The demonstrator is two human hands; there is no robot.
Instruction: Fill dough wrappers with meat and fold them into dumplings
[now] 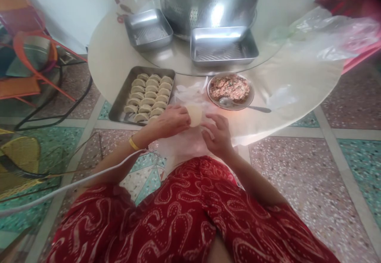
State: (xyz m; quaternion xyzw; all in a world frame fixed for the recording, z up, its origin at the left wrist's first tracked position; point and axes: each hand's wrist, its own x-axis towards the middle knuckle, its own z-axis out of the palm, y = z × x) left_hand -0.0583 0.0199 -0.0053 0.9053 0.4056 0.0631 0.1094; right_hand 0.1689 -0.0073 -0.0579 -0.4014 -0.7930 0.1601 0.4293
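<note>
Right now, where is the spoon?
In the head view, the spoon lies in the bowl right of centre, handle over the rim, beyond the right hand.

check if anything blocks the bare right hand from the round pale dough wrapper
Nothing visible stands between the right hand and the round pale dough wrapper; the left hand holds the wrapper's opposite side.

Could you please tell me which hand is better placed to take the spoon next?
Probably the right hand: it looks open and free, and is nearer the spoon. The left hand seems to grip the pale wrapper.
</note>
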